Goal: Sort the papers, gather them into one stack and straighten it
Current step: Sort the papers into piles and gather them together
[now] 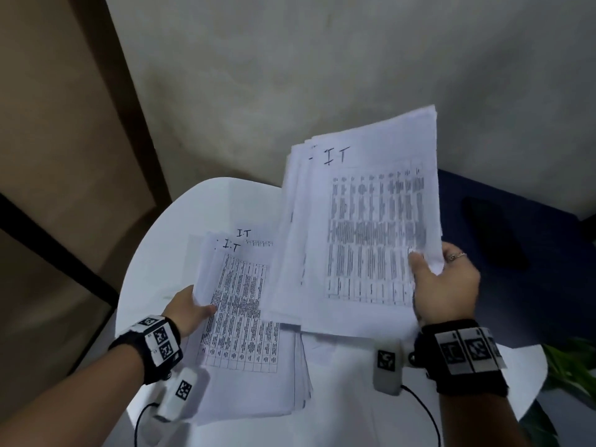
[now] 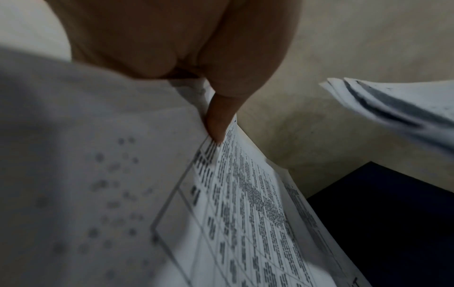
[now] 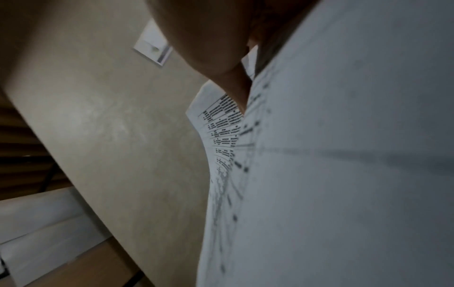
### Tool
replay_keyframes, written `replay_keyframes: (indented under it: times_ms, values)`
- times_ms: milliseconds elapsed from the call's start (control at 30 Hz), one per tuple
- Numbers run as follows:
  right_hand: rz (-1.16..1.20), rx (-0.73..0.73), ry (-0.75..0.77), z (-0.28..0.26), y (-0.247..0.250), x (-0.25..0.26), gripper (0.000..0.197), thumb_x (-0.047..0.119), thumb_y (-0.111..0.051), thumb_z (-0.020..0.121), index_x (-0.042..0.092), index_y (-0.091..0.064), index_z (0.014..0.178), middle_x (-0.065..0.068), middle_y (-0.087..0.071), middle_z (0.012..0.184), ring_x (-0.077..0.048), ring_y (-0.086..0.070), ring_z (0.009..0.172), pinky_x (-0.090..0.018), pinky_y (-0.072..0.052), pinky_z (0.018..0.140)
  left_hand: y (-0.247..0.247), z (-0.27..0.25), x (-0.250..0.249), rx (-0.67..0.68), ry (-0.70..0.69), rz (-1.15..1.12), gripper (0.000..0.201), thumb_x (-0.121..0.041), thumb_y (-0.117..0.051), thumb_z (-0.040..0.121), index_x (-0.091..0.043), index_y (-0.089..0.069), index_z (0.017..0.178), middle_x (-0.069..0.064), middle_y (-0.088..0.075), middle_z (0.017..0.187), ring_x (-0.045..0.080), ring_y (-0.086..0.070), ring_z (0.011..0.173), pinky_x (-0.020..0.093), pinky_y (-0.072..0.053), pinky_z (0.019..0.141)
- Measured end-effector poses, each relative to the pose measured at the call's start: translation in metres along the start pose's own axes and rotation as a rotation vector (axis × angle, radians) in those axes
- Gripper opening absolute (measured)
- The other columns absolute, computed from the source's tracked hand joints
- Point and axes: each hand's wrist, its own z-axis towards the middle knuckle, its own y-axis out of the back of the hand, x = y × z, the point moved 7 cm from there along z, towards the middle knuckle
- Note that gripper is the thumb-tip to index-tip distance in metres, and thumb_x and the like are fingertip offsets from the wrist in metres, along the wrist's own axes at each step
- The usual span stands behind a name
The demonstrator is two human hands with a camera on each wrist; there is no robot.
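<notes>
A fanned bundle point(image 1: 361, 233) is pinched at centre right by the right hand point(image 1: 442, 285). A second sheaf point(image 1: 238, 317), lower left, is clamped by the left hand point(image 1: 190, 309); loose sheets could be spilled when merged.

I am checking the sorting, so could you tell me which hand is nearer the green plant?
Right. The right hand grips a raised paper bundle above the plant; the left hand is across the table.

Two paper bundles point(image 1: 364, 227) — both hands
</notes>
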Motion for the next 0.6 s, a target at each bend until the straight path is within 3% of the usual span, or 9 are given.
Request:
replay_keyframes:
  times_ms: [133, 200, 267, 333, 367, 433, 500, 600]
  values:
    - [0.018, 0.206, -0.236, -0.033, -0.056, -0.064, 0.015, 0.008, -0.072, 0.084, 0.016, -0.066, 0.095, -0.002, -0.071, 0.087, -0.016, -0.066, 0.075, -0.022, -0.053, 0.067, -0.004, -0.005, -0.004, 0.007, 0.067, -0.219, 0.057, -0.044, -0.054, 0.096, -0.007, -0.046, 0.138, 0.015, -0.053, 0.142, 0.036, -0.053, 0.126, 0.051, -0.040, 0.109]
    - [-0.062, 0.347, -0.351, -0.058, -0.089, -0.101, 0.019, 0.009, -0.072, 0.084, 0.017, -0.065, 0.099, -0.004, -0.072, 0.095, -0.024, -0.068, 0.089, -0.030, -0.053, 0.080, -0.008, -0.004, -0.001, 0.028, 0.157, -0.484, 0.066, -0.056, -0.039, 0.098, -0.005, -0.049, 0.139, 0.013, -0.052, 0.142, 0.035, -0.051, 0.129, 0.047, -0.038, 0.111]
    - [-0.191, 0.481, -0.462, -0.085, -0.116, -0.133, 0.040, 0.009, -0.068, 0.088, 0.011, -0.056, 0.126, -0.011, -0.066, 0.121, -0.025, -0.063, 0.109, -0.027, -0.047, 0.092, -0.011, -0.007, 0.000, 0.059, 0.237, -0.614, 0.078, -0.070, -0.035, 0.092, -0.006, -0.057, 0.132, 0.015, -0.060, 0.134, 0.033, -0.058, 0.120, 0.045, -0.044, 0.105]
    - [-0.340, 0.603, -0.496, -0.114, -0.139, -0.151, 0.058, 0.012, -0.060, 0.094, 0.009, -0.036, 0.146, -0.010, -0.051, 0.144, -0.026, -0.054, 0.126, -0.028, -0.043, 0.101, -0.013, -0.005, -0.002, 0.057, 0.212, -0.494, 0.090, -0.075, -0.041, 0.086, -0.009, -0.040, 0.147, 0.013, -0.046, 0.149, 0.033, -0.047, 0.133, 0.048, -0.036, 0.112]
    - [-0.417, 0.664, -0.457, -0.127, -0.150, -0.152, 0.061, 0.014, -0.057, 0.095, 0.012, -0.030, 0.150, -0.007, -0.045, 0.149, -0.025, -0.051, 0.130, -0.029, -0.041, 0.105, -0.014, -0.003, -0.005, 0.051, 0.167, -0.376, 0.093, -0.070, -0.048, 0.086, -0.009, -0.027, 0.152, 0.013, -0.037, 0.155, 0.032, -0.041, 0.138, 0.047, -0.033, 0.114]
    - [-0.552, 0.766, -0.347, -0.147, -0.168, -0.153, 0.061, 0.021, -0.055, 0.096, 0.013, -0.028, 0.151, -0.004, -0.042, 0.151, -0.024, -0.047, 0.134, -0.032, -0.040, 0.110, -0.015, -0.002, -0.009, -0.002, 0.088, -0.101, 0.087, -0.045, -0.062, 0.091, -0.005, -0.016, 0.153, 0.017, -0.033, 0.155, 0.034, -0.040, 0.138, 0.041, -0.036, 0.110]
    - [-0.620, 0.765, -0.308, -0.148, -0.171, -0.152, 0.061, 0.031, -0.058, 0.094, 0.008, -0.036, 0.146, -0.008, -0.048, 0.145, -0.024, -0.051, 0.130, -0.036, -0.044, 0.108, -0.013, -0.002, -0.015, -0.056, 0.008, 0.001, 0.076, -0.025, -0.066, 0.092, -0.003, -0.021, 0.149, 0.019, -0.036, 0.153, 0.034, -0.039, 0.138, 0.041, -0.036, 0.107]
    - [-0.542, 0.704, -0.365, -0.130, -0.159, -0.154, 0.075, 0.039, -0.065, 0.089, 0.010, -0.030, 0.149, -0.007, -0.040, 0.152, -0.025, -0.041, 0.138, -0.037, -0.035, 0.114, 0.002, -0.005, -0.018, -0.073, -0.111, -0.101, 0.073, -0.024, -0.072, 0.087, -0.010, -0.034, 0.147, 0.012, -0.046, 0.149, 0.031, -0.044, 0.137, 0.044, -0.037, 0.111]
